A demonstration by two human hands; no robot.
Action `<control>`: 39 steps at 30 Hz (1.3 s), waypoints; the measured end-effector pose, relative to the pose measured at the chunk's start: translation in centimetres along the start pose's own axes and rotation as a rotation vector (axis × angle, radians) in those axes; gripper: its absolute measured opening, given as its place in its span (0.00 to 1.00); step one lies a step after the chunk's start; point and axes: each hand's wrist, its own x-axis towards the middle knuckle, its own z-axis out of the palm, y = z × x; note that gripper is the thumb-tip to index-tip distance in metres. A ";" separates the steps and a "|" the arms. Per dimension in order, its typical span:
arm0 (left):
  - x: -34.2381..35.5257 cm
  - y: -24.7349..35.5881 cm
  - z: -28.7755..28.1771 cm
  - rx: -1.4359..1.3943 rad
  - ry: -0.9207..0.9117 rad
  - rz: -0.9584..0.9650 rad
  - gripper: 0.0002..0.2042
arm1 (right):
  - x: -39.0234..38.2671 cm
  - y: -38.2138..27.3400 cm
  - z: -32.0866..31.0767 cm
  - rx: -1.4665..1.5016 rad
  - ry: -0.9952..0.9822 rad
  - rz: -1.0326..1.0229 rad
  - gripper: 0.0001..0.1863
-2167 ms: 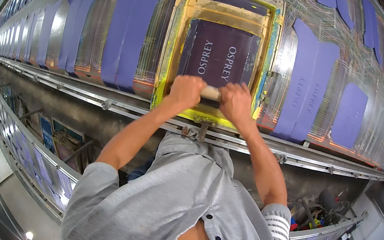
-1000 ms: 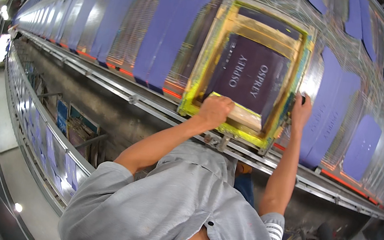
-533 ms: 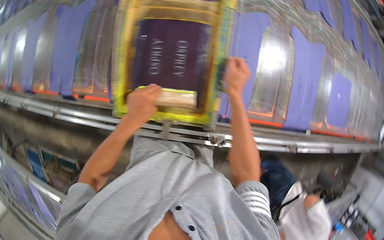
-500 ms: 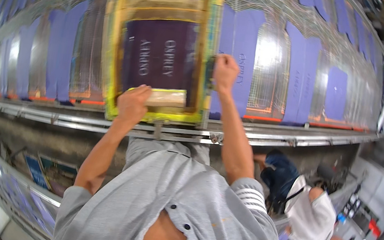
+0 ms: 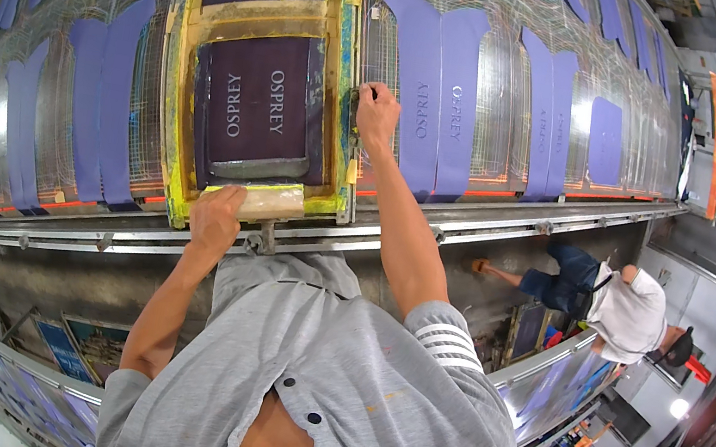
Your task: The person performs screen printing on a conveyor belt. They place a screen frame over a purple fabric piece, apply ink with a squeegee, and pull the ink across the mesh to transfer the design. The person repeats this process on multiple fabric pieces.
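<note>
A screen-printing frame [image 5: 171, 114] with yellow-stained edges lies on the long table in front of me. Pale lettering shows on its dark mesh [image 5: 250, 104], and a band of dark ink [image 5: 256, 168] lies along the near end. My left hand [image 5: 215, 218] is closed round the left end of a squeegee [image 5: 275, 202] with a pale, tape-covered handle, at the frame's near edge. On the frame's right side rail, my right hand [image 5: 377, 110] is closed at a small dark grip, which its fingers partly hide.
Purple cut pieces [image 5: 425, 94] lie in rows along the table [image 5: 494, 105], some with printed lettering. A metal rail [image 5: 509, 217] runs along the near edge. To the right, a person in a white top [image 5: 630, 309] is in the aisle beside another table [image 5: 529, 382].
The squeegee has come nearer to the frame's near edge with my left hand, uncovering the ink band. My right hand stays on the side rail. The person at right has shifted away.
</note>
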 end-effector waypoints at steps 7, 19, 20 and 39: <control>5.8 -2.2 0.2 0.074 0.082 0.046 0.22 | 0.2 -0.7 -0.3 -0.137 -0.038 0.028 0.14; 28.3 -8.3 -5.1 0.314 -0.084 0.028 0.13 | 7.9 -15.9 4.6 -0.586 -0.672 -0.787 0.09; 28.3 -8.0 -5.0 0.287 -0.097 0.025 0.13 | 8.0 -15.0 5.4 -0.569 -0.645 -0.776 0.06; 14.5 -4.8 -3.3 0.165 -0.150 -0.037 0.14 | -4.4 -11.3 1.4 -0.328 -0.573 -0.846 0.03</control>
